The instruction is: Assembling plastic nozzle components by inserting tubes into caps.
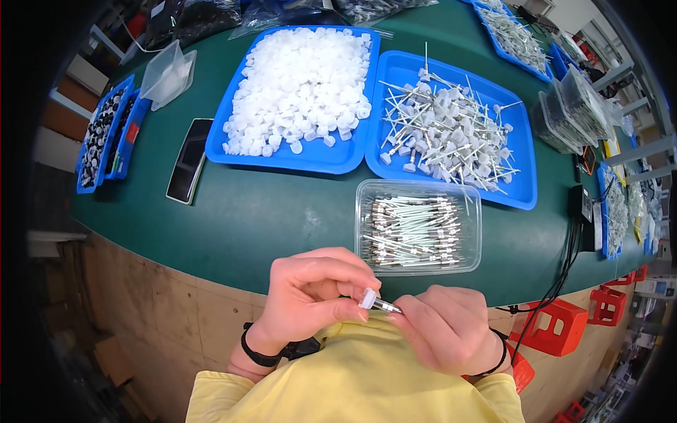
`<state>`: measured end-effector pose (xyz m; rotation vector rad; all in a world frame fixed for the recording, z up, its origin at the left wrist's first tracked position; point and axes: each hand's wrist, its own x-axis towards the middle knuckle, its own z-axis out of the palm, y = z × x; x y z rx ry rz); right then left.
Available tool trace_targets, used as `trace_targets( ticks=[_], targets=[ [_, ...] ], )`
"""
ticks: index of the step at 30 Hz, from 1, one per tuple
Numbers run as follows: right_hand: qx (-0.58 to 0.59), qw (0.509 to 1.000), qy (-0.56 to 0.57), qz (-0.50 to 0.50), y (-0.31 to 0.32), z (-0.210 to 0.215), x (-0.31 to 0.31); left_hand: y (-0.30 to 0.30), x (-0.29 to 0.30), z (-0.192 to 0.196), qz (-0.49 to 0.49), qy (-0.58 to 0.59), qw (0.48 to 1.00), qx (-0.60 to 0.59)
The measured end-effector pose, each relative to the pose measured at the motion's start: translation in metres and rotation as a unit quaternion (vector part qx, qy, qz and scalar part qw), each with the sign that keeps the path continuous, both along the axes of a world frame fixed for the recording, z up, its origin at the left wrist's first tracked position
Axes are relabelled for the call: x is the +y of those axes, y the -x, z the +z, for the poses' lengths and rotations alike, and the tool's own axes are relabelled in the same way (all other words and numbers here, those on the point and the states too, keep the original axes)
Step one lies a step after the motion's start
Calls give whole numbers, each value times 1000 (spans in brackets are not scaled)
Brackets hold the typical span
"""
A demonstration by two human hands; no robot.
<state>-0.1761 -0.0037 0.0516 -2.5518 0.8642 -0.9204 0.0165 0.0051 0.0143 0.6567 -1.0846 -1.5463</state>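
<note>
We've got our left hand [310, 287] pinching a white cap [367, 299], right hand [446, 328] clamped on the metal rod [386, 306], near the clear plastic box [474, 234]. If our grip slips, the cap could twist crooked and drop.

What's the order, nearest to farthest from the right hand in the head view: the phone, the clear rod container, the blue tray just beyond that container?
From the right hand:
1. Clear rod container: just ahead of the hand.
2. Blue tray: farther ahead, beyond the container.
3. Phone: well off to the left.
</note>
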Motion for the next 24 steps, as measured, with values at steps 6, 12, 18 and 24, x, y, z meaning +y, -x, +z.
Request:
trace_targets(
  ticks=[6, 12, 18, 24],
  targets=[
    [-23, 999, -15, 29, 0, 5, 2, 5, 4, -10, -47, -30, 994, 92],
    [-38, 998, -44, 34, -1, 4, 3, 9, 5, -18, -67, -39, 989, 126],
    [-123, 989, -78, 12, -7, -6, -4, 16, 1, -6, -36, -84, 981, 170],
    [-197, 976, -95, 22, -17, -31, -7, 21, -2, -12, 28, -24, 997, 61]
  ],
)
